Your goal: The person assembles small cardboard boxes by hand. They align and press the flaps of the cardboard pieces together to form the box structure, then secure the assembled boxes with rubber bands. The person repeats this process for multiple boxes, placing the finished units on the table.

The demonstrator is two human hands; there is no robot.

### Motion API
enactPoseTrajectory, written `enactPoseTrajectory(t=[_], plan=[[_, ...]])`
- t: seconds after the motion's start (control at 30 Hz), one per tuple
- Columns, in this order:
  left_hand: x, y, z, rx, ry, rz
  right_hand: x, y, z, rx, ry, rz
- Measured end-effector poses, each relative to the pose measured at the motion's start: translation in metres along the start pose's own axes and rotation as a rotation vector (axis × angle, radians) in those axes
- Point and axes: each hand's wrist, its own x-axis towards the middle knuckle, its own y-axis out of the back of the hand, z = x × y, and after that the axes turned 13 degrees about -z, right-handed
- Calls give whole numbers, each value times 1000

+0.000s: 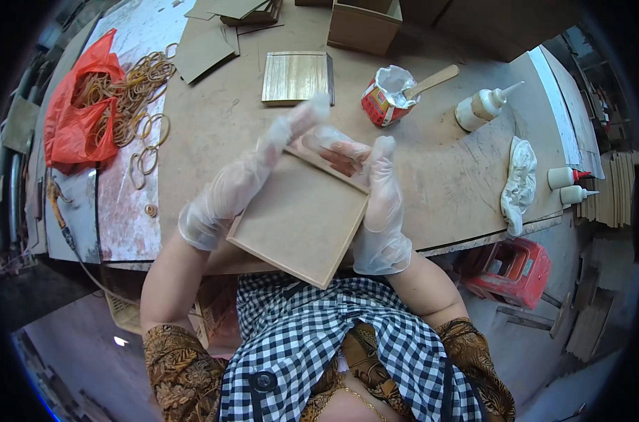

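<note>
A shallow wooden box (pixel 298 207) with a flat tan panel and thin raised edges is tilted in front of me, above the table's near edge. My right hand (pixel 381 204), in a thin clear glove, grips its right side, with the thumb up and fingers curled behind the far edge. My left hand (pixel 252 165), gloved likewise, lies along the box's left side. Its fingers stretch out past the far left corner and are slightly blurred. Just beyond them, a small wooden panel piece (pixel 295 77) with a light grained top rests on the table.
Rubber bands (pixel 145 88) spill from a red plastic bag (pixel 87 105) at left. A red tub (pixel 388 98) of white paste holds a wooden stick (pixel 432 81). Farther right are a glue bottle (pixel 480 109), a white cloth (pixel 520 184) and two small bottles. Thin boards (pixel 208 48) and a brown box (pixel 364 28) stand at the back.
</note>
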Motion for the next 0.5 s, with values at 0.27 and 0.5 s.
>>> enactPoseTrajectory(t=[0.27,0.5], plan=[[0,1,-2,135,10,-46,-2,2,3,106,-124,24],[-3,5,-5,-155,82,-63,3,2,-4,220,-77,-82]])
